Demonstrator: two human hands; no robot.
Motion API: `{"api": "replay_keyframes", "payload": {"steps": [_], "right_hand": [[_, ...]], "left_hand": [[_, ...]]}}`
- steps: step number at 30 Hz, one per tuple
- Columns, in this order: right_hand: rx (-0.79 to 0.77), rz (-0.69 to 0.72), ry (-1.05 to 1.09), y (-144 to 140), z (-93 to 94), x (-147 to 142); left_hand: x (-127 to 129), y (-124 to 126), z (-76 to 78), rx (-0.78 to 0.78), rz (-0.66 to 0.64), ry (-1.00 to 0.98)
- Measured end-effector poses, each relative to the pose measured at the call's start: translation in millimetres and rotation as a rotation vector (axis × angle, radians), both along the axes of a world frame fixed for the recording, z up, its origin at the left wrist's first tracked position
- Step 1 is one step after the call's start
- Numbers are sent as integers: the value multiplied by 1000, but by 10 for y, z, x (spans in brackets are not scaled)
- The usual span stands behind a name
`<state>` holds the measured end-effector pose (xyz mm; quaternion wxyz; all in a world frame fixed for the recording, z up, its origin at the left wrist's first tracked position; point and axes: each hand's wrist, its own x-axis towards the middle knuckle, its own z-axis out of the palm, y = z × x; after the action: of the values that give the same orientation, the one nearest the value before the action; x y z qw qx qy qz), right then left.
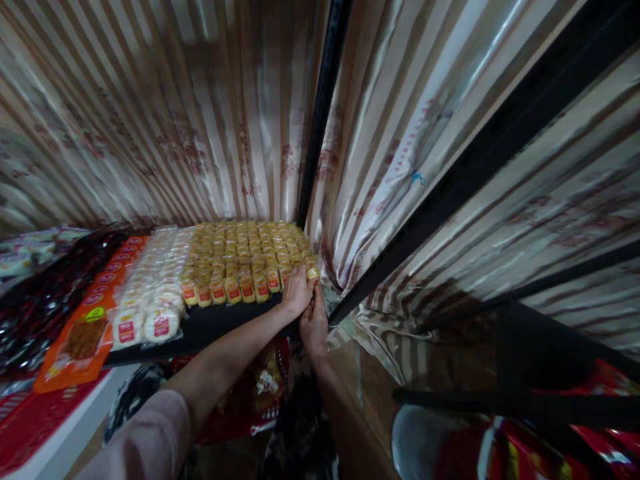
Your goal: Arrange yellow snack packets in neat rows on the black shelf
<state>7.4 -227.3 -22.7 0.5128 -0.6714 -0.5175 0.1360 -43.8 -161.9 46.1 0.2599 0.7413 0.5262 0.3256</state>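
Note:
Rows of small yellow wrapped pastry packets (240, 257) cover the far right part of a black shelf (215, 327). My left hand (297, 291) reaches to the near right corner of those rows, fingers closed on a yellow packet (313, 273) at the end of the front row. My right hand (314, 325) is just below it at the shelf's front edge; whether it holds anything is hidden. White round wrapped cakes (150, 300) with red labels lie to the left of the yellow ones.
Orange snack packs (83, 340) and dark red packets (35, 300) fill the shelf's left side. Striped shiny curtains (175, 120) hang behind and right, with black frame bars (320, 120). A red basket (260, 393) sits below the shelf.

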Motion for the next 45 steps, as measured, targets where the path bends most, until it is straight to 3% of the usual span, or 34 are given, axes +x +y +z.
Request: {"api": "replay_keyframes", "payload": {"steps": [7, 14, 18, 21, 28, 32, 37, 42, 45], "right_hand": [[40, 19, -49, 134, -98, 45], [45, 41, -110, 199, -183, 49], [15, -8, -125, 240, -228, 55], [7, -3, -154, 262, -245, 51], [-28, -34, -165, 232, -243, 87], [-23, -2, -181, 205, -189, 90], [-32, -5, -191, 59, -18, -87], [84, 98, -106, -437, 139, -516], [-48, 194, 13, -760, -53, -836]], "left_hand": [[53, 48, -91, -2, -22, 112], [12, 63, -215, 79, -19, 3], [-95, -27, -255, 103, -136, 30], [-146, -51, -311, 92, -211, 78], [-177, -63, -342, 15, -194, 154], [-376, -283, -298, 47, -193, 40], [-900, -826, -358, 11, -161, -29], [-1469, -1382, -668, -113, -268, 20], [-1689, -1523, -960, -327, -210, -1]]}}
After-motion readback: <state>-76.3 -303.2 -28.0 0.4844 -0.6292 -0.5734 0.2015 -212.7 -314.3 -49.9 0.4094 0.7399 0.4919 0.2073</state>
